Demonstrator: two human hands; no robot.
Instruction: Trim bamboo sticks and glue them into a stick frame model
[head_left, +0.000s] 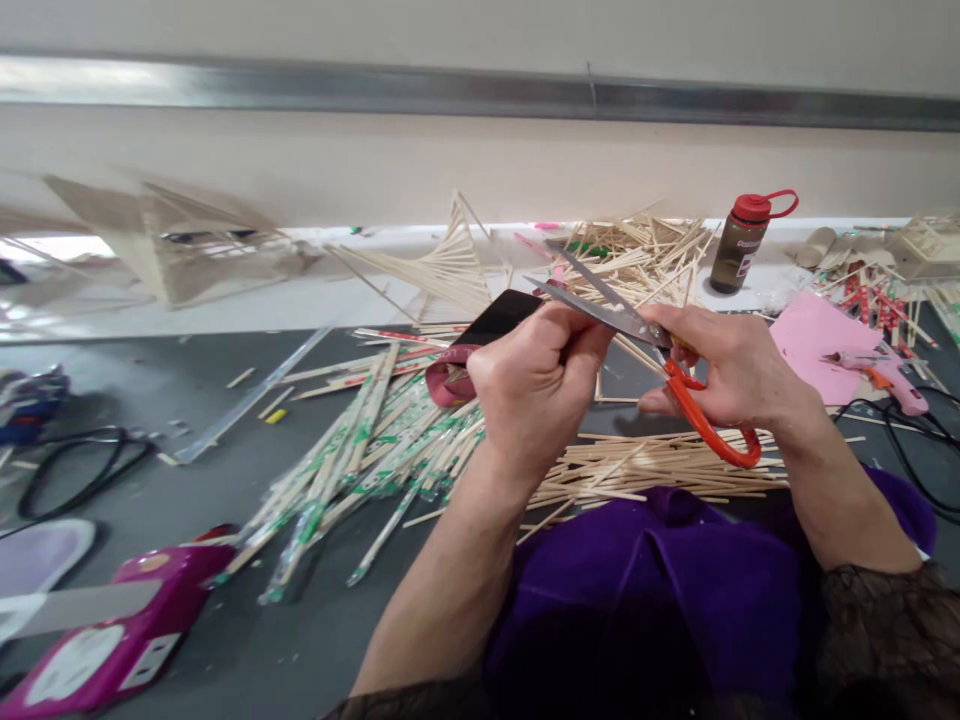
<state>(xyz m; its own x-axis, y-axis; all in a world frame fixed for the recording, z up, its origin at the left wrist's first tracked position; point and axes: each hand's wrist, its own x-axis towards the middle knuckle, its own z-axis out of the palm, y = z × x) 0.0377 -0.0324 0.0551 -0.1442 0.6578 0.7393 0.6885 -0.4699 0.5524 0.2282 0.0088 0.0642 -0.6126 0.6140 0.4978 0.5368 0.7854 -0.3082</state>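
My right hand [739,365] is closed around a pair of scissors with orange handles [701,425]. Their metal blades [600,305] point left, slightly apart, just above my left fist. My left hand [536,385] is closed, knuckles up, with a thin wooden stick [637,352] running from it beneath the blades toward my right hand. Fingers hide the stick's far ends. Below my hands, a pile of loose wooden sticks [600,470] lies on the dark table. Beside my left wrist are sticks in green-printed plastic wrappers [360,460].
Behind my left hand are a black phone-like slab [499,320] and a pink tape roll [450,378]. A red-capped bottle [739,245] stands at the back, near a stick heap [637,250]. A pink glue gun [885,370] with cable lies right. Fan-shaped stick models [450,265] line the wall.
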